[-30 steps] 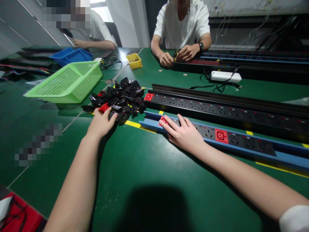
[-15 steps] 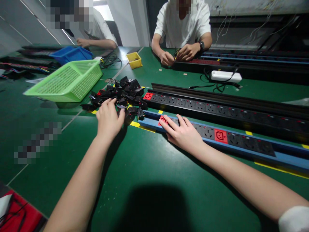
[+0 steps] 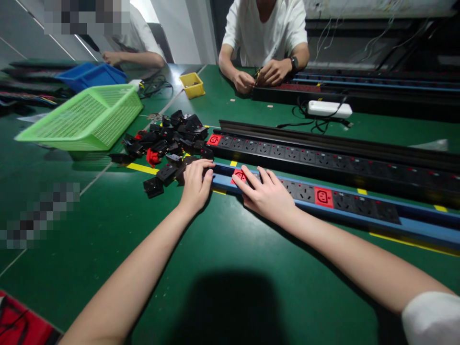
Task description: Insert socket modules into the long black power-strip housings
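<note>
A blue metal rail (image 3: pixel 431 230) lies slantwise on the table, with black sockets (image 3: pixel 342 201) and red sockets (image 3: pixel 324 197) seated in its channel. My left hand (image 3: pixel 196 184) is at the rail's left end, thumb on the near side and fingers curled over the far side; what lies under the palm is hidden. Across the rail rests my right hand (image 3: pixel 268 194), fingers spread over the left red socket and the black ones beside it. Left of my left hand is a pile of loose black socket modules (image 3: pixel 167 173), with a red module (image 3: pixel 153 157) among them.
Behind the blue rail lies a black socket strip (image 3: pixel 276 152). A green basket (image 3: pixel 104 127), a blue bin (image 3: pixel 89 79) and a yellow bin (image 3: pixel 192 86) stand at the back left. A white power strip (image 3: pixel 329 109) with a black cord lies farther back. Two people sit across the table.
My left hand has moved right, from the loose modules to the rail's left end. Black modules and a red one it covered now show. My right hand stays on the rail.
</note>
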The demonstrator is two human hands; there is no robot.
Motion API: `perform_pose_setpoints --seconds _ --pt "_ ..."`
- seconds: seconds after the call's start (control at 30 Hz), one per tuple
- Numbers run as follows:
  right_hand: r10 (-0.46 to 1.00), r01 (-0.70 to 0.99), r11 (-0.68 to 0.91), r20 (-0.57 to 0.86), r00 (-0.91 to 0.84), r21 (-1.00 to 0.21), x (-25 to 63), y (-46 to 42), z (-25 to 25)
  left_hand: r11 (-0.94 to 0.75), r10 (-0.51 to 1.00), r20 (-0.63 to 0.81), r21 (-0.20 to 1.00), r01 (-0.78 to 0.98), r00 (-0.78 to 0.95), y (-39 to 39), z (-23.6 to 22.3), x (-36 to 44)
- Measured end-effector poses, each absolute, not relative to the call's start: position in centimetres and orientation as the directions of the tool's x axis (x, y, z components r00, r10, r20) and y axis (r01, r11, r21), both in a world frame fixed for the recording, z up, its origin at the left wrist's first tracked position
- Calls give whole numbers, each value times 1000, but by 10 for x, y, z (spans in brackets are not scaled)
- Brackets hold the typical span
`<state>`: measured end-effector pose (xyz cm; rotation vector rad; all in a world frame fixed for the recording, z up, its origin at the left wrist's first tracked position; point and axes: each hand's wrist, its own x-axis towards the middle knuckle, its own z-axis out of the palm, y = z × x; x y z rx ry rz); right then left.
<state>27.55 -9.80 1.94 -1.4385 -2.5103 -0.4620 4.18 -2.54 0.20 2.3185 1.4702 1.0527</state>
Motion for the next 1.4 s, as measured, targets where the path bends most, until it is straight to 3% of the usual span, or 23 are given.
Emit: perform_pose_setpoints --seconds 0.3,0.57,1.2,1.4 --pt "790 855 477 327 -519 205 275 -98 19 -463 869 415 495 735 268 -29 5 43" --pt "781 850 479 334 -527 221 276 -98 16 -458 845 511 538 708 158 -25 1 39" --pt "788 846 480 309 -533 233 275 -98 18 -269 938 337 567 779 79 -20 -10 36" --pt "790 849 485 309 -529 211 275 -98 19 -293 932 350 562 774 99 -19 -12 34"
